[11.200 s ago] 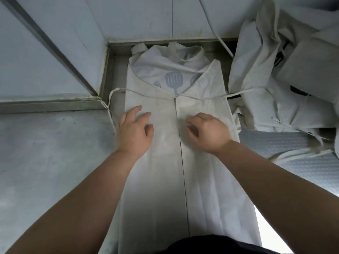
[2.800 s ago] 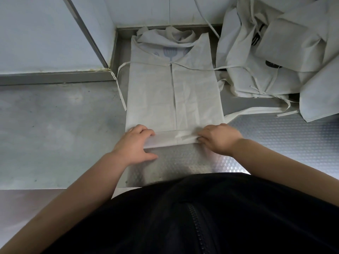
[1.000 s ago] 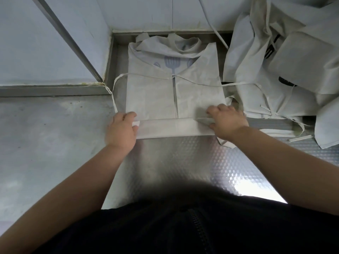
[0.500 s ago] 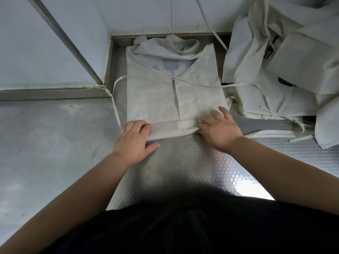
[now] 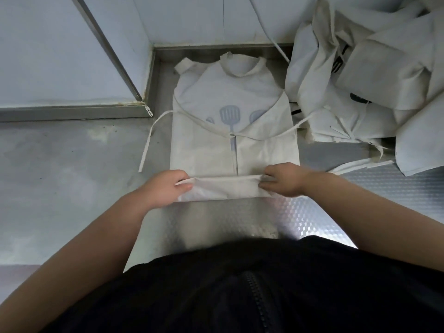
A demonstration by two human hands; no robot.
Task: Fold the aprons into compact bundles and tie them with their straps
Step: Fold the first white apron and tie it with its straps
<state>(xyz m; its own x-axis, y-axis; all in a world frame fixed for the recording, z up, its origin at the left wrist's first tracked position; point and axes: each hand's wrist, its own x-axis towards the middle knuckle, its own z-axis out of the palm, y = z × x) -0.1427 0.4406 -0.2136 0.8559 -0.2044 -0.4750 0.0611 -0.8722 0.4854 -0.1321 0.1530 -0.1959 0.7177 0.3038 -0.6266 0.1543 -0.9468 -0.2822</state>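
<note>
The apron lies flat on the metal surface, its sides folded in to meet down the middle and its neck loop toward the far wall. Its near end is turned up into a narrow fold. The left hand grips the fold's left end and the right hand pinches its right end, while a strap trails off the apron's left side and a pile of other aprons sits to the right.
</note>
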